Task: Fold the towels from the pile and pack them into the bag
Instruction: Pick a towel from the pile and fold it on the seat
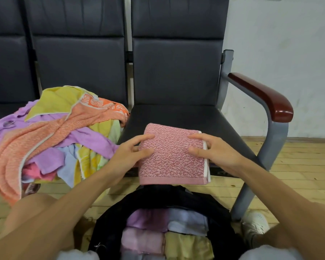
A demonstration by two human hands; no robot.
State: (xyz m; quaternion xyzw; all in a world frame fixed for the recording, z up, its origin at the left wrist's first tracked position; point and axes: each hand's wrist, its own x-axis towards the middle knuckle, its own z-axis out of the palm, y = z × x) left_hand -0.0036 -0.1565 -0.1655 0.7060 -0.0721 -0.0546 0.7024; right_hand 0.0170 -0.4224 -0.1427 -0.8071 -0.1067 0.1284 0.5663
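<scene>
A folded pink towel [172,158] is held at the front edge of a dark chair seat [176,115], its near end hanging past the seat edge above the bag [220,209]. The towel's left edge is gripped by the left hand [129,152], with thumb and forefinger laid on top. The right edge is gripped in the same way by the right hand [216,149]. The remaining fingers are hidden beneath the cloth, so they are probably curled under it.

An unfolded pile [54,132] of orange, yellow, lilac and blue towels is heaped on the neighbouring seat to the left, just beside the left hand.

The black bag is set open on the wooden floor [298,166] between the knees. Folded towels [148,239] in lilac, pale blue, pink and yellow are packed inside it side by side.
</scene>
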